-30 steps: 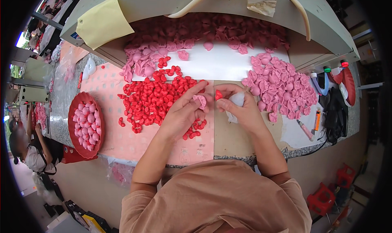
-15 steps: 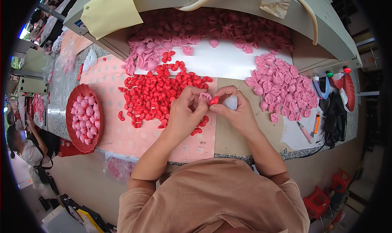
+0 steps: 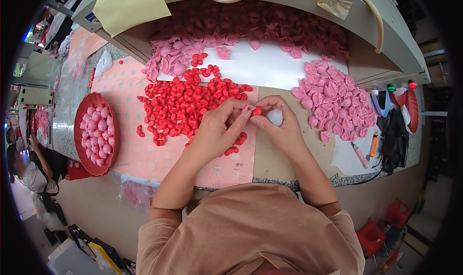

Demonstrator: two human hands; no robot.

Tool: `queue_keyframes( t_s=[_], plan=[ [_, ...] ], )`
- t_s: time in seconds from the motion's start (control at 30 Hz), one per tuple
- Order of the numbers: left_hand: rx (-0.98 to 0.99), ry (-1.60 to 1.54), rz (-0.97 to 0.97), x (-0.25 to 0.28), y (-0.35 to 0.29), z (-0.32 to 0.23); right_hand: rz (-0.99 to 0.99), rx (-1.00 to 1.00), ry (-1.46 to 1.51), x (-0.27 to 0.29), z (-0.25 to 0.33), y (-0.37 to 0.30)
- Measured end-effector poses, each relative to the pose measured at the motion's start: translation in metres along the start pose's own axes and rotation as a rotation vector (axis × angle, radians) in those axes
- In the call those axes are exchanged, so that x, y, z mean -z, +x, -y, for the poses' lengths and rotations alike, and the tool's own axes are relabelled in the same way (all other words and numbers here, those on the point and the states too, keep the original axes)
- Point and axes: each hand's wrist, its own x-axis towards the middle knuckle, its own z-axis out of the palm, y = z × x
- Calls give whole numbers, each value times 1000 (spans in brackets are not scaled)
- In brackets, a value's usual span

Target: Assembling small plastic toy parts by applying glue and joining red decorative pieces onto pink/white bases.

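Note:
My left hand (image 3: 215, 130) pinches a small pink rubbery piece (image 3: 248, 108) between thumb and fingertips. Facing it, my right hand (image 3: 284, 130) holds a glossy red rounded piece (image 3: 257, 111) in its thumb and finger. A small translucent whitish squeeze bottle (image 3: 275, 117) is tucked in the curled fingers of that same hand. The pink and red pieces meet or nearly meet; fingers hide the exact contact. Left of the hands spreads a heap of red pieces (image 3: 178, 106), while curled pink pieces (image 3: 337, 101) are piled to the right.
A red scalloped bowl (image 3: 114, 158) of pink balls with red bits stands at left. More pink pieces (image 3: 251, 22) fill the grey housing's (image 3: 405, 48) recess. Tubes (image 3: 374, 145) and dark cloth (image 3: 398, 137) lie at right. A person (image 3: 36, 171) works at far left.
My hands have drawn slightly closer together, bringing the pink and red pieces nearer each other. The whole view has shifted a little. Both hands keep their hold.

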Motion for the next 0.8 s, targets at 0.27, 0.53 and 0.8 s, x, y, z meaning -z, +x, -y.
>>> queue_keyframes(
  t_s=[0.27, 0.53, 0.8],
  plan=[
    [58, -78, -1, 1, 0, 0, 70, -272, 434, 2, -5, 0],
    [43, -61, 23, 5, -3, -11, 119, -423, 512, 3, -1, -2],
    [52, -144, -8, -1, -2, -8, 9, -191, 290, -11, 0, -6]
  ],
)
